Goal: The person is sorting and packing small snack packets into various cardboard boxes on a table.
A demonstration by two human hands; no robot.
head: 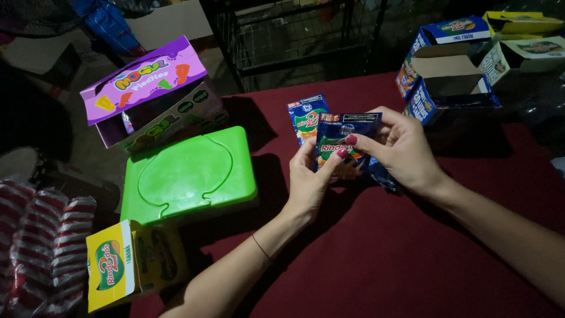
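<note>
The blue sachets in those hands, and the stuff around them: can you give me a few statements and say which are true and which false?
1. Both hands hold a dark blue sachet. True: the left hand and the right hand pinch it between them.
2. The green plastic box has its lid wide open. False: the lid lies shut.
3. The tablecloth is dark red. True.
4. The purple carton stands to the right of the hands. False: it stands to their left, behind the green box.
5. The yellow carton lies near the left forearm. True.
</note>
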